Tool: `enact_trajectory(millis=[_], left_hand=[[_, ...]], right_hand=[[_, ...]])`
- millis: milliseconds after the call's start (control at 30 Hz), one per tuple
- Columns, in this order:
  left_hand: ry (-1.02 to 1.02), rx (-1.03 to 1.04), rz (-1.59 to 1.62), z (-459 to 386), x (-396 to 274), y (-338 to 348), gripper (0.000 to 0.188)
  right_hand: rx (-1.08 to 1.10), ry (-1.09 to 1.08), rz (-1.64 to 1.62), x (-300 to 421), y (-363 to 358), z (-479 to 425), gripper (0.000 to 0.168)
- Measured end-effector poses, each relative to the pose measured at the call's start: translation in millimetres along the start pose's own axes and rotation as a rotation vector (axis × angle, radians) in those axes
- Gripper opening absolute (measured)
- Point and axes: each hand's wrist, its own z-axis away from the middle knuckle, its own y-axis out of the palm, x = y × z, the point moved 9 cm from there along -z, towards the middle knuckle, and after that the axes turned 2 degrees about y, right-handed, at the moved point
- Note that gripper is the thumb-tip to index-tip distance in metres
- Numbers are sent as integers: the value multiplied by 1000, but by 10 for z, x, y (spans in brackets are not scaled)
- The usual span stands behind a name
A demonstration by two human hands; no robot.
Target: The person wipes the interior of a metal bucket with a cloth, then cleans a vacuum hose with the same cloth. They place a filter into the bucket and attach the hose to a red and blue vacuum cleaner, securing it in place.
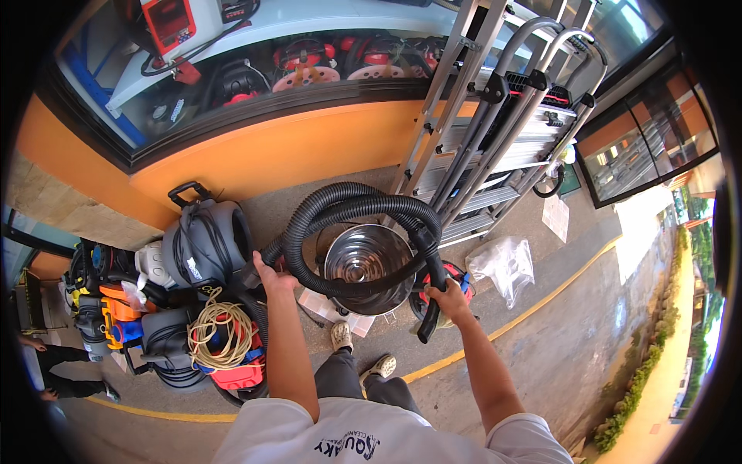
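A coiled black corrugated vacuum hose hangs between my two hands. At the left, my left hand is at one end of the coil, its fingers partly hidden beneath the hose. My right hand grips the smooth black tube end of the hose on the right. Below the coil stands an open, shiny metal vacuum drum, seen from above. A red vacuum head rests on the ground behind my right hand, partly covered by it.
Aluminium ladders lean by the orange wall. A grey air blower and a red machine with a coiled beige cord stand left. A clear plastic bag lies right. A person is at the far left.
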Motion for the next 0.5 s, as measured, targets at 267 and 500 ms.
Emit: enact_trajectory(millis=[267, 500], left_hand=[[412, -9, -70, -328, 199, -35, 34], [606, -139, -79, -461, -485, -158, 42]], right_hand=[[139, 384, -313, -1158, 1417, -638, 48], [30, 438, -160, -1829, 1531, -582, 54]])
